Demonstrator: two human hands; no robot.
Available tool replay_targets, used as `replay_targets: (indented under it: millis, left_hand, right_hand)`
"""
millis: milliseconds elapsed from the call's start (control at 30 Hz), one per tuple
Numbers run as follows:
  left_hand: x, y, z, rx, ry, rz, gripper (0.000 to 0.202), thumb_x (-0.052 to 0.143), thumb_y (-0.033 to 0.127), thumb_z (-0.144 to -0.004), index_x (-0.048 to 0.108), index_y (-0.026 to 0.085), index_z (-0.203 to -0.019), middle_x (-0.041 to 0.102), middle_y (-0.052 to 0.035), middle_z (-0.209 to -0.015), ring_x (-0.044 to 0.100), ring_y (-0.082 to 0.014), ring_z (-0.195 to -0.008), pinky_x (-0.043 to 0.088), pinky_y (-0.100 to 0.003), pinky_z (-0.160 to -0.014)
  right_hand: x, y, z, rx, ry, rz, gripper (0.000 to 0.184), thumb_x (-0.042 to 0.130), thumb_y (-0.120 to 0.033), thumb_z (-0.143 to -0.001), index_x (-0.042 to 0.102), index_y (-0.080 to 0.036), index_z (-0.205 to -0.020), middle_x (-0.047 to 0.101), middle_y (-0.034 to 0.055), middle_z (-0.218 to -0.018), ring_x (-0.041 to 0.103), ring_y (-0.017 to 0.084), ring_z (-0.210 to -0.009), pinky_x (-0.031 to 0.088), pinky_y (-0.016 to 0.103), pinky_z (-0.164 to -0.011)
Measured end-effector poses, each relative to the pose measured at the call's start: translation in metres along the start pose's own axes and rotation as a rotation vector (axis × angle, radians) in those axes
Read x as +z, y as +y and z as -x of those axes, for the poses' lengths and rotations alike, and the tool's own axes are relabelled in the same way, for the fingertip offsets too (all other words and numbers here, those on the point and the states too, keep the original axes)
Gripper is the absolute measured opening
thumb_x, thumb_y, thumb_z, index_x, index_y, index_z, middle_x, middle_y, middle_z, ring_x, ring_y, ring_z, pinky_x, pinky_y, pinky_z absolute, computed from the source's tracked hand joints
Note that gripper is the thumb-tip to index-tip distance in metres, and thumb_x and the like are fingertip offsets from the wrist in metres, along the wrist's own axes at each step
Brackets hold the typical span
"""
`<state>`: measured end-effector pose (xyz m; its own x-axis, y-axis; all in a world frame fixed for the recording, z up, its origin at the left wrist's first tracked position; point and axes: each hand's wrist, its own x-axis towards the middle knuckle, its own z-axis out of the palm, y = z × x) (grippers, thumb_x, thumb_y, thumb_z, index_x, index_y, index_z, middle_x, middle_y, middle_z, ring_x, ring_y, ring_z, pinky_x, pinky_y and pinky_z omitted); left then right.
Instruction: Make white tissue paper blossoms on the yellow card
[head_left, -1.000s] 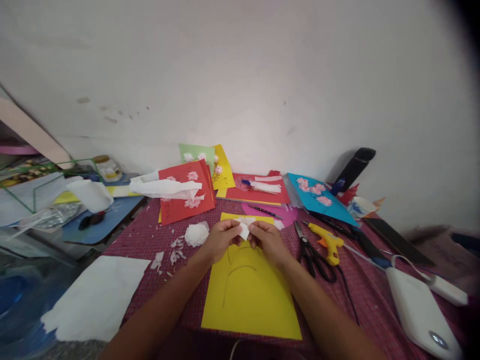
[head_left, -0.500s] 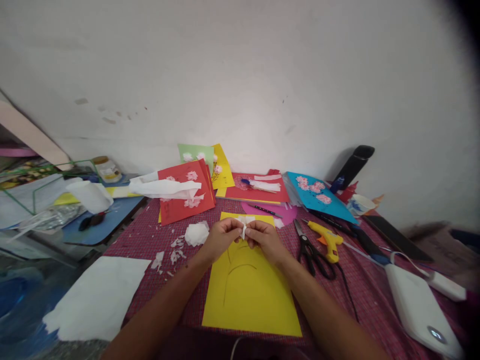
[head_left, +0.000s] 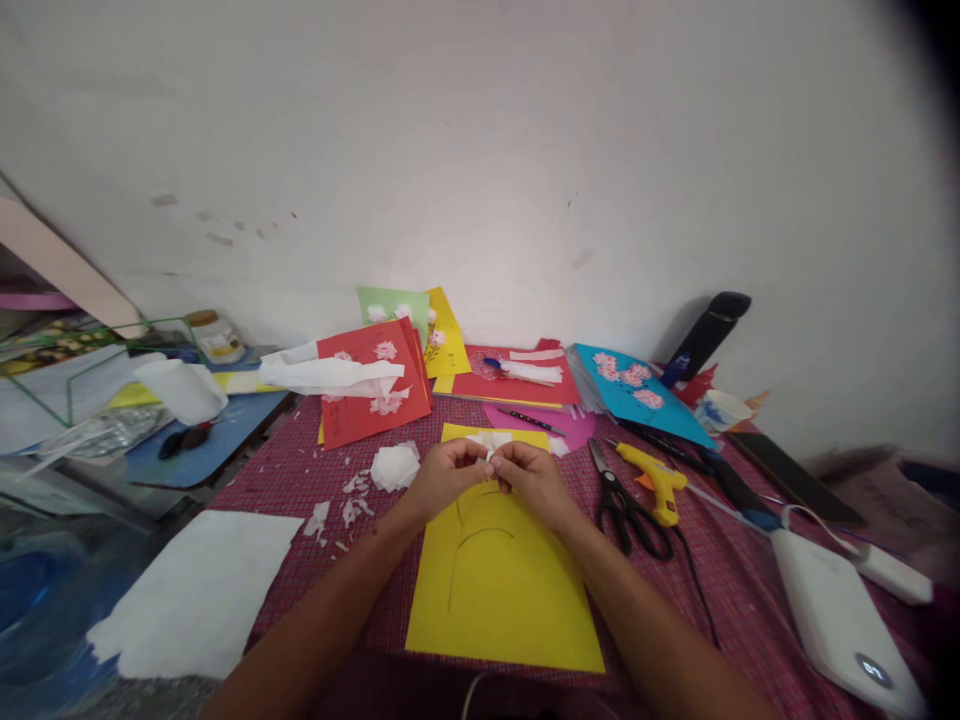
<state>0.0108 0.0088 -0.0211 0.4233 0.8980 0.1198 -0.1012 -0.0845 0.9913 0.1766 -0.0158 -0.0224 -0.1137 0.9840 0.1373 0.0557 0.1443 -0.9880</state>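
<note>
One pale wall (head_left: 480, 180) is filling the far side, and a plaid cloth (head_left: 262, 480) is covering the table below it. A yellow sheet (head_left: 510, 600) marked with curved dark lines is lying on the cloth at near centre. A white sheet (head_left: 199, 595) is lying at near left. A blue card (head_left: 671, 425) with pink flowers is leaning at far right, and a red card (head_left: 352, 422) is resting at far left under a white strip (head_left: 330, 374). The left hand (head_left: 450, 478) and right hand (head_left: 531, 480) are meeting above the far part of the yellow sheet. Right of them, scissors (head_left: 610, 482) are lying just beside a glue gun (head_left: 660, 485). A white wad (head_left: 395, 468) is sitting just left of the left hand, with scraps (head_left: 356, 511) lying near it. The smallest thing, a white bit (head_left: 490, 455), is showing between the hands: each thumb and forefinger are pinching it, while the other fingers are curling under, partly hidden.
</note>
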Motion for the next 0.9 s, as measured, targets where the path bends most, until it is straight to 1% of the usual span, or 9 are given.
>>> replay_targets:
  millis: [133, 333, 500, 600, 700, 800, 900]
  left_hand:
    - [-0.0002, 0.0022, 0.0000, -0.029, 0.039, -0.028, 0.019, 0.068, 0.028, -0.073, 0.069, 0.013, -0.085, 0.065, -0.0027, -0.074, 0.055, -0.0109, -0.063, 0.043, -0.023, -0.063]
    - [-0.0012, -0.0006, -0.0011, -0.035, 0.033, -0.006, 0.016, 0.064, 0.025, -0.075, 0.069, 0.013, -0.084, 0.064, -0.0025, -0.072, 0.057, -0.0113, -0.062, 0.044, -0.024, -0.063]
    - [-0.0019, -0.0046, -0.0022, -0.020, 0.055, -0.036, 0.015, 0.061, 0.025, -0.077, 0.068, 0.014, -0.084, 0.062, -0.0015, -0.069, 0.057, -0.0119, -0.062, 0.043, -0.024, -0.062]
    - [-0.0016, -0.0044, -0.0020, -0.006, 0.058, -0.080, 0.016, 0.061, 0.026, -0.077, 0.068, 0.014, -0.085, 0.062, -0.0017, -0.069, 0.056, -0.0122, -0.063, 0.043, -0.024, -0.062]
    - [-0.0007, -0.0033, -0.0010, 0.018, 0.068, -0.133, 0.017, 0.061, 0.027, -0.077, 0.069, 0.014, -0.086, 0.062, -0.0010, -0.067, 0.054, -0.0118, -0.062, 0.041, -0.023, -0.060]
    - [0.0006, -0.0019, 0.0001, 0.052, 0.081, -0.196, 0.017, 0.060, 0.026, -0.077, 0.070, 0.016, -0.087, 0.064, -0.0011, -0.069, 0.054, -0.0121, -0.063, 0.040, -0.022, -0.060]
    - [0.0015, -0.0006, 0.0005, 0.081, 0.100, -0.239, 0.018, 0.061, 0.027, -0.076, 0.072, 0.017, -0.086, 0.067, -0.0027, -0.077, 0.057, -0.0139, -0.069, 0.042, -0.023, -0.065]
  right_hand:
    - [0.0001, -0.0016, 0.0003, 0.006, -0.011, -0.017, 0.024, 0.062, -0.038, -0.080, 0.059, -0.018, -0.068, 0.056, -0.0015, -0.058, 0.046, 0.010, -0.049, 0.036, 0.022, -0.047]
    - [0.0001, -0.0023, 0.0005, 0.001, -0.031, -0.052, 0.022, 0.060, -0.034, -0.081, 0.057, -0.017, -0.067, 0.055, -0.0022, -0.058, 0.046, 0.009, -0.049, 0.035, 0.022, -0.048]
    - [0.0000, 0.0015, 0.0003, 0.004, -0.037, -0.097, 0.013, 0.064, -0.028, -0.076, 0.057, -0.018, -0.073, 0.053, -0.0039, -0.058, 0.045, 0.009, -0.049, 0.034, 0.022, -0.048]
    - [0.0000, 0.0021, 0.0006, 0.007, -0.032, -0.085, 0.016, 0.066, -0.031, -0.075, 0.058, -0.018, -0.075, 0.053, -0.0036, -0.061, 0.045, 0.009, -0.050, 0.034, 0.022, -0.049]
    - [0.0003, 0.0019, 0.0007, -0.001, -0.017, -0.048, 0.019, 0.067, -0.034, -0.075, 0.056, -0.018, -0.073, 0.052, -0.0035, -0.061, 0.044, 0.009, -0.051, 0.033, 0.023, -0.049]
    - [0.0007, 0.0029, 0.0000, -0.004, 0.000, -0.012, 0.021, 0.066, -0.034, -0.075, 0.055, -0.018, -0.069, 0.049, -0.0040, -0.058, 0.042, 0.009, -0.050, 0.032, 0.022, -0.048]
    - [0.0010, 0.0051, -0.0009, -0.002, 0.021, 0.014, 0.019, 0.064, -0.032, -0.075, 0.054, -0.019, -0.067, 0.049, -0.0043, -0.056, 0.041, 0.010, -0.049, 0.031, 0.023, -0.047]
